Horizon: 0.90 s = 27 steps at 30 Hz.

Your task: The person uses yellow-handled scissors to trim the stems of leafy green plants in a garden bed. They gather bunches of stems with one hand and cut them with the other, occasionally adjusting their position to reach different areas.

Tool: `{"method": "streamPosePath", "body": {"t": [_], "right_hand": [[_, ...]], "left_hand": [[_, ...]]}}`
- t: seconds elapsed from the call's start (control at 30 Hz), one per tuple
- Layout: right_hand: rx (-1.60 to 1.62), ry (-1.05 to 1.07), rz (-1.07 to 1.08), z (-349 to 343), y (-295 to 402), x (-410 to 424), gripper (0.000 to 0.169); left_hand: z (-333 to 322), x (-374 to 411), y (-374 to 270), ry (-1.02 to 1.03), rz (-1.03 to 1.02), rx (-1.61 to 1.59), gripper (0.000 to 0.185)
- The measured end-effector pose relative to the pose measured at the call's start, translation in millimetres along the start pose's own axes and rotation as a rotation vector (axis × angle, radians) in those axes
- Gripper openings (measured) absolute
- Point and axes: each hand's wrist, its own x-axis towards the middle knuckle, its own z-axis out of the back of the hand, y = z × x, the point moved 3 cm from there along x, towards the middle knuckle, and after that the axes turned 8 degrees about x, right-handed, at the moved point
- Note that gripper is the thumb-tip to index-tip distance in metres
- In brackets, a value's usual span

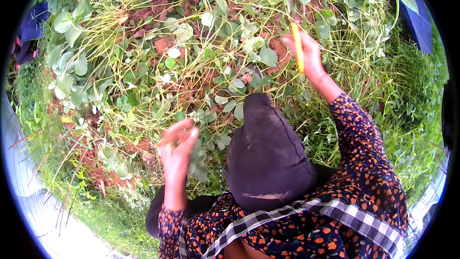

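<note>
My right hand point(307, 52) grips a yellow-handled tool point(298, 48) over the plants at the upper right. The tool's far end is blurred, so its kind is unclear. Lower down on the left, my left hand point(178, 145) is curled with thumb and fingers close together, blurred by motion. A leafy stem point(198, 160) appears to hang from it, its leaves smeared beside my wrist. Between and beyond both hands spreads a tangle of strawberry-like plants point(183, 33) with serrated leaves and long, thin yellow-green runners point(104, 37).
My bent knee in dark trousers point(267, 151) rises between my arms. Reddish soil point(165, 44) shows through the foliage. Grass point(413, 90) borders the right side. Blue material point(413, 10) lies at the upper right, and dark blue cloth point(34, 25) at the upper left. Thin dry sticks point(70, 187) stand lower left.
</note>
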Motion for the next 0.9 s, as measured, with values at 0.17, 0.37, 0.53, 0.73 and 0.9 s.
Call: {"method": "streamPosePath", "body": {"t": [0.17, 0.37, 0.53, 0.73, 0.9], "right_hand": [[-0.286, 0.137, 0.199, -94, -24, 15, 0.014], [-0.618, 0.292, 0.124, -120, -21, 10, 0.025], [0.248, 0.340, -0.061, -71, -39, 19, 0.021], [0.618, 0.325, -0.558, -32, 20, -2, 0.018], [0.550, 0.301, -0.486, -53, 29, -11, 0.017]], "left_hand": [[-89, 69, -16, 0.541, -0.008, -0.013, 0.030], [-84, 185, 8, 0.128, -0.188, 0.119, 0.035], [-61, 178, 0, 0.077, -0.135, -0.042, 0.042], [-72, 126, -34, 0.171, -0.142, -0.062, 0.030], [-95, 115, -46, 0.248, -0.066, -0.130, 0.031]]}}
